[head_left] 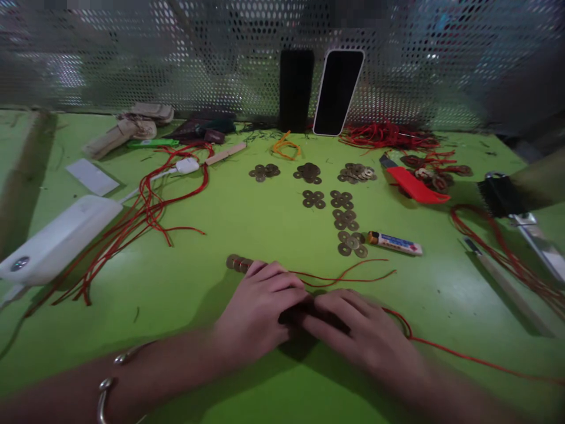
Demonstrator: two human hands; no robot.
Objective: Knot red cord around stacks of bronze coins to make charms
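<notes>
Left hand (262, 312) bent over the near part of the table, its fingers lie across a short row of linked coins (238, 263) that pokes out beyond the knuckles; the fingertips are hidden, so from where I stand I cannot tell how firmly they grip. Close against it, the right hand (371, 330) curls inward, its grasp hidden too, with a red cord (468, 354) trailing from beside it to the right. Across the green tabletop (247, 218), from the left, lie a white oblong device (62, 238), a tangle of red cords (152, 209), and a wooden stick (226, 153). Farther along come small coin clusters (313, 199), a little labelled tube (396, 242), a red-handled cutter (417, 185) and a black-bristled brush (501, 194).
</notes>
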